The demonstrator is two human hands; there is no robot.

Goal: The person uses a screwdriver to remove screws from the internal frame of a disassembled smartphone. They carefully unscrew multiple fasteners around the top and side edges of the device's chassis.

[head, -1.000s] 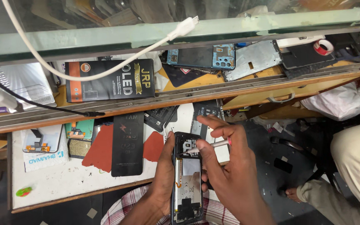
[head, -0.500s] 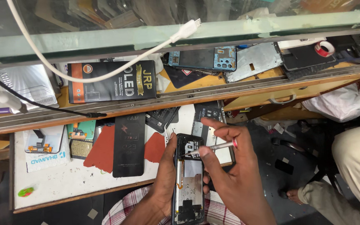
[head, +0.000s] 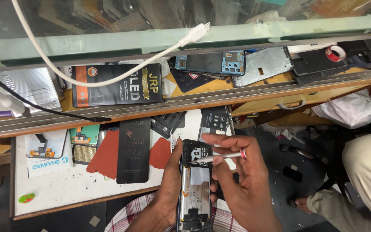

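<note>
White surface (head: 56,191): black phone panel (head: 134,150), red sheets just beside it. Shelf (head: 194,101) above: black box (head: 117,85), phone frames. Opened phone (head: 195,189), over lap, bottom cut off: left hand (head: 168,189) grips it. Right hand (head: 241,180) pinches silver tool (head: 222,157), tip on phone's upper part.
</note>
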